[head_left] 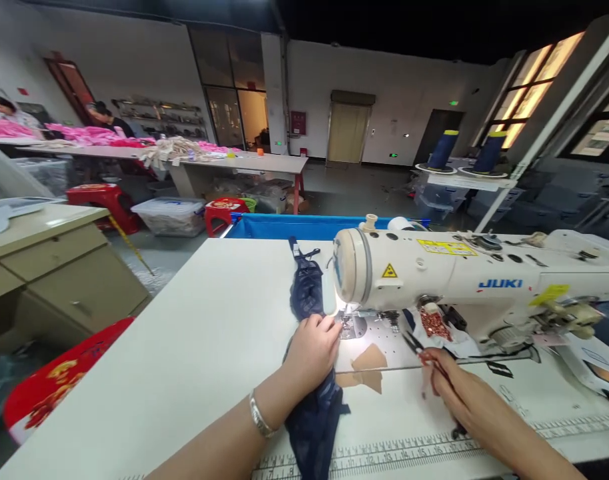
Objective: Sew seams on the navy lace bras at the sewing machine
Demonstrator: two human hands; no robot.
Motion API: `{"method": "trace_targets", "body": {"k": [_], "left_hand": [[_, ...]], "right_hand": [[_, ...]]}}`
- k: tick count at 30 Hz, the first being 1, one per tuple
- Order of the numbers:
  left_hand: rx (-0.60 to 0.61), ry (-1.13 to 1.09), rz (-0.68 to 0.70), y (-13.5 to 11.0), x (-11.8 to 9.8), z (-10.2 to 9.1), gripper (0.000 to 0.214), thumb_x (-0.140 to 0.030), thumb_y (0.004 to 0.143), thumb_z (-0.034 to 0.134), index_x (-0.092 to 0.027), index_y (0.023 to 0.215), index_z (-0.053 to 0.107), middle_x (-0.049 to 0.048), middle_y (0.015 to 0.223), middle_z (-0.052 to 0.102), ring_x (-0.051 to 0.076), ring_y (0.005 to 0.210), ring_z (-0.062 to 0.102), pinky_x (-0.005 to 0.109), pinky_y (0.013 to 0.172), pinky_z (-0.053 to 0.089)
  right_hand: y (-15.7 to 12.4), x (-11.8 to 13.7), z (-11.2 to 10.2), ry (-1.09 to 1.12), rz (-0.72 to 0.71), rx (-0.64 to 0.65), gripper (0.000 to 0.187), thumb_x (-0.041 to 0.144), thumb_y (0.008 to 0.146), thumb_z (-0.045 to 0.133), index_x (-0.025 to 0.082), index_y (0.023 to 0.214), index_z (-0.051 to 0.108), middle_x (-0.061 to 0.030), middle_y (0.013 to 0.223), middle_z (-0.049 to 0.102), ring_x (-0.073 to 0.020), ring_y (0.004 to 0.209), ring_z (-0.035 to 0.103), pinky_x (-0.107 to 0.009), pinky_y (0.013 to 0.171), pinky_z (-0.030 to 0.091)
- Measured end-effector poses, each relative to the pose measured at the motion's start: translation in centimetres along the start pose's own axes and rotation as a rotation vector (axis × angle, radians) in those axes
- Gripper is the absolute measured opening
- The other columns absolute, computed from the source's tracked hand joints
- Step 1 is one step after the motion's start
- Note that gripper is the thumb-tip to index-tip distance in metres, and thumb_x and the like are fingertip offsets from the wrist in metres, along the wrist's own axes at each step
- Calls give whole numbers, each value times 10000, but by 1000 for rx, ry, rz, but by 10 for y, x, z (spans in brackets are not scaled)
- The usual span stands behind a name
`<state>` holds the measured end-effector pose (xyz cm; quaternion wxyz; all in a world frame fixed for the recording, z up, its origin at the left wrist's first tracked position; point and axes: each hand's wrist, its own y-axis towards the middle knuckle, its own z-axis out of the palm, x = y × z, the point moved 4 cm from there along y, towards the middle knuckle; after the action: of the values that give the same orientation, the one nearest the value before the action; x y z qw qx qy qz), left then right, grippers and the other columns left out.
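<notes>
A navy bra (308,288) with a strap and sheer cups lies lengthwise on the white sewing table. My left hand (314,347) is closed over its middle part, fingers bent together beside the needle area of the JUKI sewing machine (399,267). To the right, my right hand (447,380) grips a pair of scissors (413,343), its dark blades pointing toward the machine's base. Between my hands lie tan fabric pieces (369,360). The needle itself is too small to make out.
Under the machine arm sits a pouch of copper-coloured bits (434,323). A printed ruler strip (399,453) runs along the near table edge. Behind the table hangs a blue cloth bin (284,227). Thread cones (443,150) stand at right. Two people work at a far table (264,162).
</notes>
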<state>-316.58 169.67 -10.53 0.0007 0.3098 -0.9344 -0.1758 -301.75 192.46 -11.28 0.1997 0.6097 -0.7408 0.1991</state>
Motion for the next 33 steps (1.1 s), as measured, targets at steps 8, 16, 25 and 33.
{"method": "trace_targets", "body": {"k": [8, 16, 25, 33], "left_hand": [[21, -8, -9, -3, 1, 1, 227, -221, 946, 429, -207, 1115, 581, 49, 980, 600, 224, 906, 502, 362, 770, 438], [50, 8, 1, -2, 1, 0, 223, -235, 946, 422, -193, 1098, 580, 65, 981, 602, 235, 901, 503, 377, 761, 437], [48, 34, 1, -1, 0, 1, 230, -244, 950, 423, -199, 1117, 575, 61, 971, 598, 229, 879, 501, 375, 738, 439], [51, 30, 4, 0, 0, 2, 222, -239, 948, 422, -200, 1104, 575, 49, 969, 595, 226, 863, 492, 381, 736, 436]], "right_hand": [[58, 67, 51, 522, 205, 281, 283, 471, 905, 353, 207, 921, 453, 69, 545, 553, -123, 456, 547, -227, 470, 407], [72, 81, 53, 455, 320, 317, 316, 500, 911, 359, 206, 832, 443, 43, 538, 572, -106, 420, 539, -181, 359, 329], [78, 79, 54, 502, 327, 352, 356, 536, 909, 373, 199, 818, 440, 28, 578, 594, -102, 437, 549, -167, 332, 278], [81, 71, 67, 467, 312, 214, 254, 425, 941, 296, 234, 780, 343, 79, 466, 548, -110, 344, 524, -184, 305, 290]]}}
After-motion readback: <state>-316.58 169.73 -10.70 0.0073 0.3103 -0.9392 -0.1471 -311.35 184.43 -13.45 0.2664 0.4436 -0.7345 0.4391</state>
